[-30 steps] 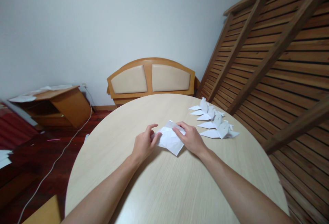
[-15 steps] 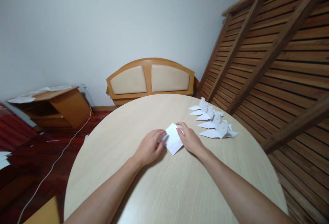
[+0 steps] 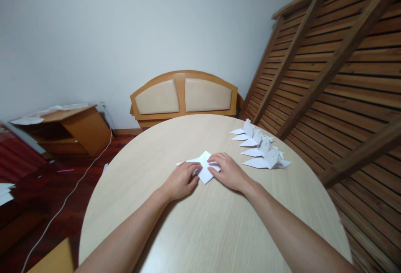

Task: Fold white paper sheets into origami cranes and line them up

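Observation:
A folded white paper (image 3: 203,165) lies flat on the round pale wooden table (image 3: 213,223). My left hand (image 3: 181,179) rests on the paper's left part, its fingers stretched forward and pressing down. My right hand (image 3: 228,172) lies on the paper's right part, fingers flat and pointing left. Both hands hide the near half of the paper.
Several finished folded paper figures (image 3: 260,147) stand in a row at the table's far right. A padded wooden chair back (image 3: 184,95) is behind the table. A slatted wooden frame (image 3: 338,64) leans at the right. A low cabinet (image 3: 69,128) and a white cable (image 3: 75,185) are at the left.
The paper, raised and opened between my fingers a second ago, has been folded down flat. Both hands have dropped onto it and now press it against the table.

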Demonstrator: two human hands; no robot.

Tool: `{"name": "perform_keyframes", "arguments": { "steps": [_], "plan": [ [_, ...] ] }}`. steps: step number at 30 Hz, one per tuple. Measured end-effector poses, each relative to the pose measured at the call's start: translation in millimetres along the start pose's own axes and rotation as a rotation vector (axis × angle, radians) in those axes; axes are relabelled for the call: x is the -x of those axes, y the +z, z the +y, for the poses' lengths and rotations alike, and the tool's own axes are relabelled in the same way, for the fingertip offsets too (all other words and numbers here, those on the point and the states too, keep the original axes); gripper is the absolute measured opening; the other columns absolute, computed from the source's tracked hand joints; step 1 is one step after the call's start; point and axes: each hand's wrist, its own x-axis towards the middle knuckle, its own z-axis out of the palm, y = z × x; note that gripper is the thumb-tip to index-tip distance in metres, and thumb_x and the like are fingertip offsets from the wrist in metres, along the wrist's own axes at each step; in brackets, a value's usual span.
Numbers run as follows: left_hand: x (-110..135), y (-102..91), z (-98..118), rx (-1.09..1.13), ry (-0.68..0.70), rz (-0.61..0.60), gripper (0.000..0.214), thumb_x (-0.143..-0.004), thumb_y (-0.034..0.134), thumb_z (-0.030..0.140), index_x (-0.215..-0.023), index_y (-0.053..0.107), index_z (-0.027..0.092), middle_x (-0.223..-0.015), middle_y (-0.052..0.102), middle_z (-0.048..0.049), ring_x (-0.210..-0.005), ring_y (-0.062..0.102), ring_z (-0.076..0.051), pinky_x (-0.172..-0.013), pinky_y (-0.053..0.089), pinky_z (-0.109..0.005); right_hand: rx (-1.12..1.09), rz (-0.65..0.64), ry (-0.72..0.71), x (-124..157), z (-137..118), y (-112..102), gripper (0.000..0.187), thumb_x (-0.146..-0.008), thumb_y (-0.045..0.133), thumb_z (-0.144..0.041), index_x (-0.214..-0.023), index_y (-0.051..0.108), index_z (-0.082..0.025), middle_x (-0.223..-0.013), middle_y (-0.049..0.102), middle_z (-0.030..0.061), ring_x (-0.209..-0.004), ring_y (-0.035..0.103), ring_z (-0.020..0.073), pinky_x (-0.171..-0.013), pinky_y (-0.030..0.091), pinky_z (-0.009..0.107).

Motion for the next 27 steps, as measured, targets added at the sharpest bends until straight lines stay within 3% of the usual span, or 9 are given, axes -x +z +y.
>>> {"name": "perform_keyframes", "arguments": {
  "steps": [4,9,20,27],
  "plan": [
    [-0.2,-0.5,-0.7,0.045,0.013,0.006,0.041,-0.089,0.05,0.022,-0.13,0.057,0.023,-0.132,0.063,-0.008,-0.121,0.058,-0.024,-0.107,0.044,-0.039,-0.069,-0.125,-0.103,3.9,-8.0,-0.6,0.037,-0.081,0.072,-0.03,-0.116,0.064,-0.022,-0.12,0.066,0.0072,-0.116,0.057,0.0243,-0.103,0.041,0.041],
    [-0.6,-1.4,-2.8,0.076,-0.016,0.005,0.036,-0.089,0.054,0.025,-0.125,0.06,0.024,-0.129,0.065,-0.0074,-0.118,0.06,-0.024,-0.105,0.046,-0.038,-0.101,-0.201,-0.109,5.3,-9.4,-2.3,0.05,-0.075,0.076,-0.03,-0.122,0.062,-0.022,-0.122,0.066,0.0076,-0.116,0.057,0.0257,-0.102,0.043,0.041],
    [0.0,-2.7,-2.7,0.066,0.017,0.006,0.022,-0.093,0.054,0.028,-0.11,0.066,0.022,-0.128,0.066,-0.0066,-0.116,0.061,-0.022,-0.102,0.047,-0.035,-0.094,-0.186,-0.109,3.8,-7.1,-3.3,0.022,-0.092,0.06,-0.031,-0.11,0.067,-0.02,-0.112,0.07,0.008,-0.108,0.061,0.0229,-0.096,0.046,0.038],
    [-1.4,-4.0,-2.9,0.07,0.015,0.003,0.021,-0.095,0.054,0.032,-0.109,0.067,0.024,-0.124,0.068,-0.005,-0.112,0.063,-0.021,-0.098,0.048,-0.034,-0.118,-0.205,-0.122,4.6,-9.2,-5.6,0.036,-0.08,0.074,-0.031,-0.114,0.065,-0.022,-0.114,0.069,0.0063,-0.109,0.06,0.0235,-0.097,0.046,0.038]
  ]
}}
